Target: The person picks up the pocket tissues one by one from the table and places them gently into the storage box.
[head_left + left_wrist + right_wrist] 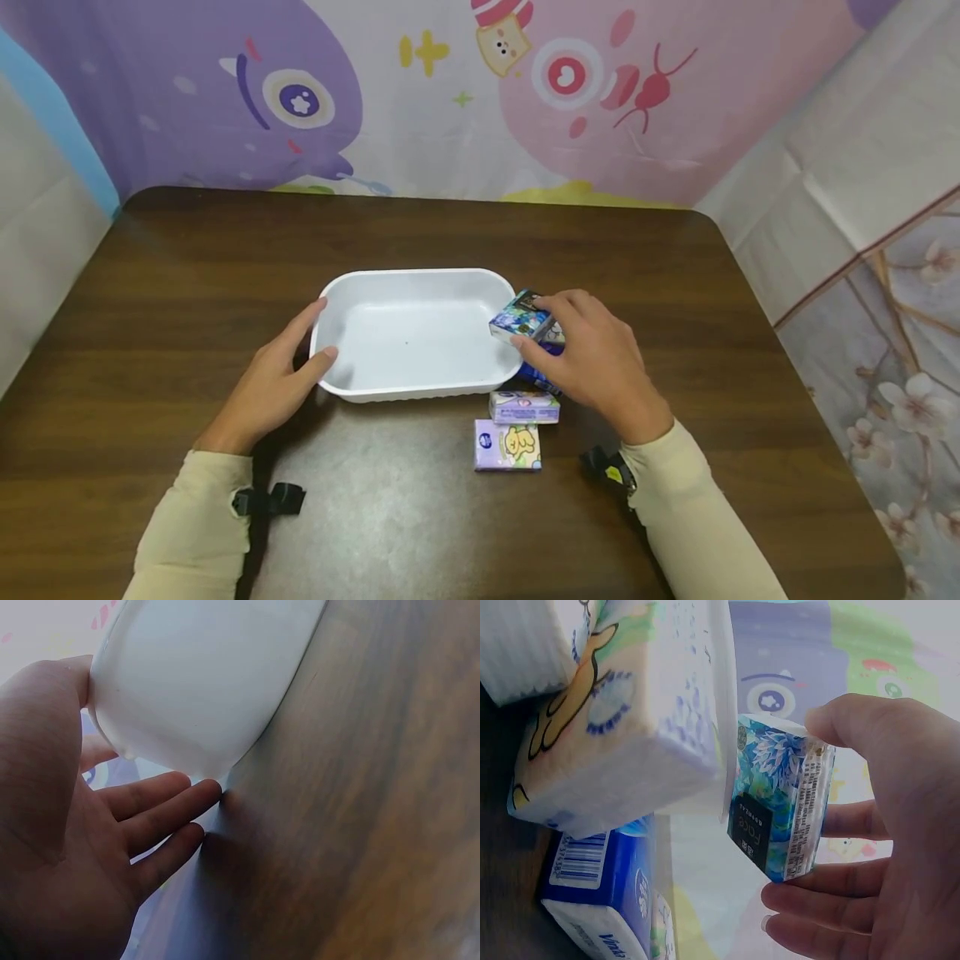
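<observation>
A white rectangular plastic basin [416,346] with rounded corners sits on the table. My left hand [273,379] holds its left end, thumb on the rim and index finger at the far corner; the other fingers extend beside the wall in the left wrist view. My right hand [592,354] pinches a small blue-green tissue pack [780,799], marked "Face", between thumb and fingers, tilted by the basin's right rim. Partly under that hand lies a dark blue tissue pack [596,881]. Two lilac packs lie nearer me: a bear-printed pack [507,445] and another lilac pack [523,407].
The dark wood-grain table [390,533] has its far edge against a cartoon-printed cloth [442,125]. A floral curtain [900,392] hangs along the right side. Black wrist straps [270,500] sit over both sleeves.
</observation>
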A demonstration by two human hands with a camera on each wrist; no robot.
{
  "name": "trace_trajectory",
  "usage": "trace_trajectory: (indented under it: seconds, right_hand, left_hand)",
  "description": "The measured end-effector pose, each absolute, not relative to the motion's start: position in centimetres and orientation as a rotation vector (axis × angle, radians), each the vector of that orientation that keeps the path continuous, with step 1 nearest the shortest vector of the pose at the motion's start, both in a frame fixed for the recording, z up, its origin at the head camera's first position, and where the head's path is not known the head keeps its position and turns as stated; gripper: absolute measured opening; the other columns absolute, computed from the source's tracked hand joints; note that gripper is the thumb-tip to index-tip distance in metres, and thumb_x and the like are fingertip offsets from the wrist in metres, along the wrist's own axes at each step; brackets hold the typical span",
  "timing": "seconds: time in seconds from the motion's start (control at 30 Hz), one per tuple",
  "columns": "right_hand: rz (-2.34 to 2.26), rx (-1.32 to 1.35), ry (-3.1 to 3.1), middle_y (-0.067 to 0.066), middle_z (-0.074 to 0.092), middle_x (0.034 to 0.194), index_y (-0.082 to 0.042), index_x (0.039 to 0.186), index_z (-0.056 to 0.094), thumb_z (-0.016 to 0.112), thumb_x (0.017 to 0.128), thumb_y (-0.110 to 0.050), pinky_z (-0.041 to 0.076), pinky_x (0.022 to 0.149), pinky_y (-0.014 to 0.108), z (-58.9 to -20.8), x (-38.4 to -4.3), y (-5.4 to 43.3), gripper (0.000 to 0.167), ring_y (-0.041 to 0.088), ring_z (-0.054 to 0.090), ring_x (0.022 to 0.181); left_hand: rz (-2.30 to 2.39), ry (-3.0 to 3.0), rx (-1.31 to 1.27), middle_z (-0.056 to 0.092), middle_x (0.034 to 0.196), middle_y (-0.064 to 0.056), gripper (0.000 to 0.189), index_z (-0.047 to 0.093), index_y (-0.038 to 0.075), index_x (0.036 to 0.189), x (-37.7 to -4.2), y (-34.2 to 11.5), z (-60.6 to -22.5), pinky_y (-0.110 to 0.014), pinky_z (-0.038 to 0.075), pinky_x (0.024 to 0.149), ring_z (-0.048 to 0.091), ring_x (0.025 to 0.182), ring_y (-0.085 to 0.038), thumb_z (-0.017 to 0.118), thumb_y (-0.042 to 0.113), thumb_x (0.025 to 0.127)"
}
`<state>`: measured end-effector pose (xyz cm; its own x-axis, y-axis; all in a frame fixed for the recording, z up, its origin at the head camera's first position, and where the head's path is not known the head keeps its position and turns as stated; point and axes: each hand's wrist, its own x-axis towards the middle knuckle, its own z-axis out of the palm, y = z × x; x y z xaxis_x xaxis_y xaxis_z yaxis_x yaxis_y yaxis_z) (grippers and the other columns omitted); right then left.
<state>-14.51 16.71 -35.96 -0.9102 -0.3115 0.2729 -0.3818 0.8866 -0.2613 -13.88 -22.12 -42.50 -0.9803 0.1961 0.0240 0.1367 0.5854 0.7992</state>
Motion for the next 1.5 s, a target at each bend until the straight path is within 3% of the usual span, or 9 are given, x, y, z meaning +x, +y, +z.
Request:
trace_trajectory:
  seconds: [1.07,1.5]
  right_hand:
    - [0.489,0.731,-2.789,0.005,0.062,0.126,-0.015,0.125,0.067,0.064,0.09,-0.058,0.052,0.089,0.047,-36.6,-14.6,15.2,0.056,0.022,0.058,0.115]
    - [0.493,0.799,-2.83,0.006,0.059,0.134,-0.016,0.133,0.064,0.062,0.091,-0.06,0.048,0.099,0.046,-36.7,-14.7,14.9,0.061,0.024,0.054,0.123]
  left_hand:
    - [1.371,2.736,0.266,0.027,0.162,-0.013,0.068,0.024,0.028,0.161,-13.7,-22.0,-42.0,-0.066,0.025,0.111,0.028,0.146,-0.039,0.057,0.031,0.102]
    - [1.365,2.747,0.253,0.029,0.161,-0.015,0.067,0.023,0.03,0.161,-13.7,-21.9,-42.5,-0.067,0.028,0.108,0.031,0.144,-0.04,0.056,0.033,0.103]
